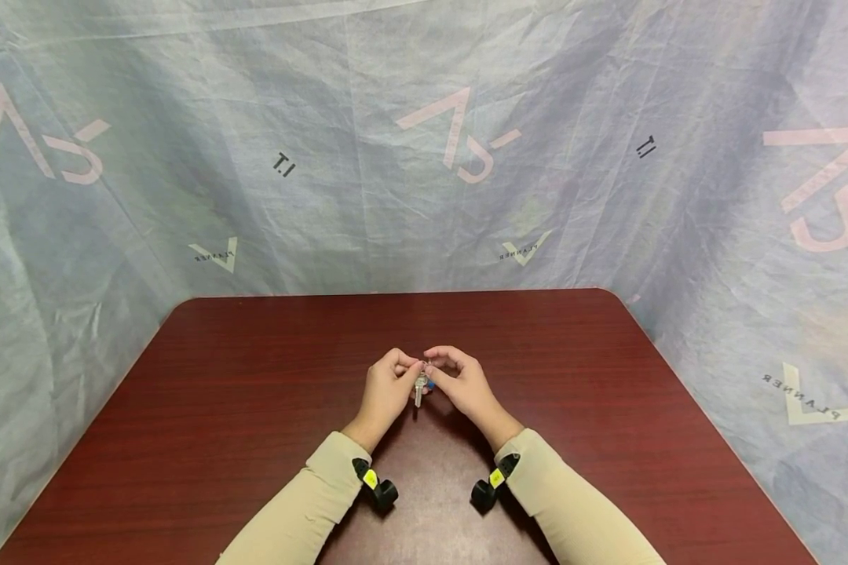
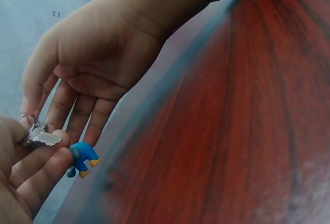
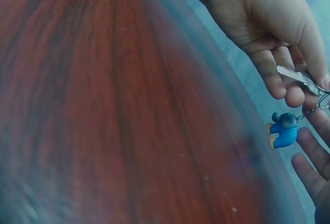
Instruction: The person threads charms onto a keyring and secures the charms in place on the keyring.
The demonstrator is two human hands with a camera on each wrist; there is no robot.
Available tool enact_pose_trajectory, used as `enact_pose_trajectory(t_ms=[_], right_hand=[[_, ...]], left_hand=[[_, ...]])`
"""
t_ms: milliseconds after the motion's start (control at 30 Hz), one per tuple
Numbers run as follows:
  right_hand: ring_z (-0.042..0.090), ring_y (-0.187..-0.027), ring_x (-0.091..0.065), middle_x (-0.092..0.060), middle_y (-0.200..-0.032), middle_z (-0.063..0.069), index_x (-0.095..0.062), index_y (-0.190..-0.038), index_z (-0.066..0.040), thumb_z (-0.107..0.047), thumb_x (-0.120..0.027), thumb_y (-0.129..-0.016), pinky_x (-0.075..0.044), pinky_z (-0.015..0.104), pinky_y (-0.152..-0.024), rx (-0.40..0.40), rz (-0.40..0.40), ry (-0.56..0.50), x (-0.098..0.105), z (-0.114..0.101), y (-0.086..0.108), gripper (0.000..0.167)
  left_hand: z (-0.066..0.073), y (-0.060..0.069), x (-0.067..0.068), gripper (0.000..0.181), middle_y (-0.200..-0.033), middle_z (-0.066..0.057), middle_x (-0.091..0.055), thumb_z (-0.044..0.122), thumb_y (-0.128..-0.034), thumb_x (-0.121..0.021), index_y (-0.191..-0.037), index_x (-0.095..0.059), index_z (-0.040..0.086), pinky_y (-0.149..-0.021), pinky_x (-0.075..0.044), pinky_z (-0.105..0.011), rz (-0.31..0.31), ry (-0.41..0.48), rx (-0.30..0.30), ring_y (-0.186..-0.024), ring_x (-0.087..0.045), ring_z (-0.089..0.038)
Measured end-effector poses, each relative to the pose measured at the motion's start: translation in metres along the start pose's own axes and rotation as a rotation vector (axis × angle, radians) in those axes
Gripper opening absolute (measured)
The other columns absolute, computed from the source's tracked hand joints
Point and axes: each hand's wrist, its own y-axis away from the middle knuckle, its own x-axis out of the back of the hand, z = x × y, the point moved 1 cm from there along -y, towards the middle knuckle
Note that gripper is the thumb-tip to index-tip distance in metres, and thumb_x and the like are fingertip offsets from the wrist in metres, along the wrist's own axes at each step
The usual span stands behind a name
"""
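My left hand (image 1: 387,394) pinches silver keys (image 1: 419,388) between thumb and fingers above the table, the blades hanging down. Facing it, my right hand (image 1: 469,391) holds the ring end with its thumb and forefinger tips. In the left wrist view, the left hand (image 2: 28,170) grips the keys (image 2: 44,137) by their heads, and the right hand (image 2: 103,49) reaches the metal ring (image 2: 28,118). A blue figure with yellow feet (image 3: 284,131) dangles from a short chain beside the right hand's (image 3: 314,167) fingers; the left hand (image 3: 273,23) is above it in that view.
The dark red wooden table (image 1: 219,392) lies under both hands. A grey printed curtain (image 1: 367,196) surrounds its back and sides. Small black wrist cameras with yellow tags sit at both beige sleeves (image 1: 311,486).
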Motion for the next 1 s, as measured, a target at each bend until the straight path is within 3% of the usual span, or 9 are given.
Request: enact_pose_trajectory(t_ms=[333, 567, 800, 1000], right_hand=[[0.03, -0.094, -0.07, -0.072, -0.104, 0.022, -0.065, -0.119, 0.008, -0.002, -0.068, -0.095, -0.055, 0.023, -0.079, 0.003, 0.046, 0.014, -0.003, 0.035, -0.01, 0.026], [0.021, -0.09, -0.071, -0.074, -0.101, 0.013, -0.069, -0.116, 0.003, -0.006, -0.07, -0.094, -0.057, 0.024, -0.078, 0.004, 0.066, 0.017, -0.003, 0.038, -0.009, 0.024], [0.012, -0.082, -0.07, -0.075, -0.09, 0.005, -0.071, -0.11, 0.004, -0.01, -0.07, -0.093, -0.057, 0.024, -0.072, 0.055, 0.105, 0.06, -0.002, 0.041, -0.009, 0.021], [0.018, -0.084, -0.072, -0.076, -0.091, 0.008, -0.071, -0.11, 0.003, -0.013, -0.07, -0.095, -0.056, 0.022, -0.073, 0.009, 0.103, 0.053, -0.001, 0.039, -0.009, 0.022]], left_hand=[[0.001, 0.001, 0.0, 0.01, -0.087, -0.023, -0.073, 0.002, -0.0965, -0.067, -0.099, -0.061, -0.006, -0.057, -0.062, -0.034, -0.02, 0.096, 0.054, -0.068, -0.073, -0.04], [0.002, 0.0, 0.001, 0.007, -0.082, -0.02, -0.073, 0.003, -0.0963, -0.068, -0.096, -0.062, -0.002, -0.056, -0.061, -0.029, -0.025, 0.069, 0.063, -0.065, -0.074, -0.032], [0.001, 0.001, 0.0, 0.006, -0.082, -0.019, -0.074, 0.0, -0.0962, -0.067, -0.095, -0.062, -0.002, -0.055, -0.061, -0.029, -0.041, 0.04, 0.04, -0.063, -0.073, -0.026], [-0.002, 0.001, 0.0, 0.005, -0.084, -0.019, -0.074, -0.001, -0.0957, -0.067, -0.094, -0.062, -0.003, -0.055, -0.061, -0.029, -0.043, 0.026, 0.042, -0.062, -0.073, -0.023]])
